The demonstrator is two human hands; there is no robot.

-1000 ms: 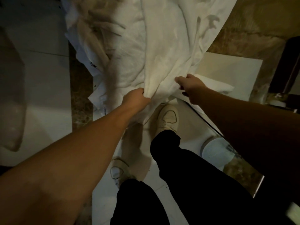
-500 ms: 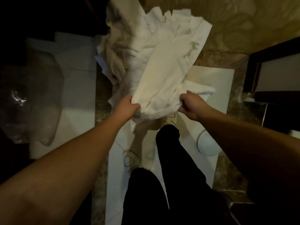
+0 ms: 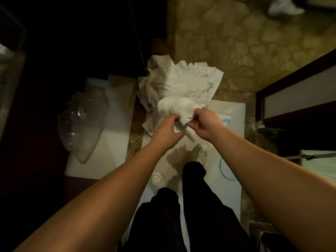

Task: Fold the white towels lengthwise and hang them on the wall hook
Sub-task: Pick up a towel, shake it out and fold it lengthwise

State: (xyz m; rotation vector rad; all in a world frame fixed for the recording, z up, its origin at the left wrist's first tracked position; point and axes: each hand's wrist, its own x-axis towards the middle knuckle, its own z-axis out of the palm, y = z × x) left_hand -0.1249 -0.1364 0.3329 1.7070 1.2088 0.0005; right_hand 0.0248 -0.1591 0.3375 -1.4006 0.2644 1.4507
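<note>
— What fills the view, biggest first?

— The floor: a mottled brown stone floor at the top right, with pale floor tiles below it. The person stands on the tiles in black trousers and light shoes. A crumpled clear plastic bag lies on the tiles to the left.

— And the towels?

— The pile of white towels lies heaped on the floor ahead of the feet, partly on the stone and partly on the tiles. A second ago it reached the top edge of the view; now it sits in the middle with far more floor around it.

— What about the one being handled?

— One white towel is lifted off the near edge of the pile, bunched into a rounded wad between both hands. Half a second ago it hung spread wide between them.

— The hands?

— They have closed in from well apart to almost touching. The left hand has its fingers curled onto the towel's lower edge. The right hand pinches a fold of the same towel between thumb and fingers.

— Anything smaller?

— A round white floor drain by the right leg, and someone else's white shoe at the top right.
</note>
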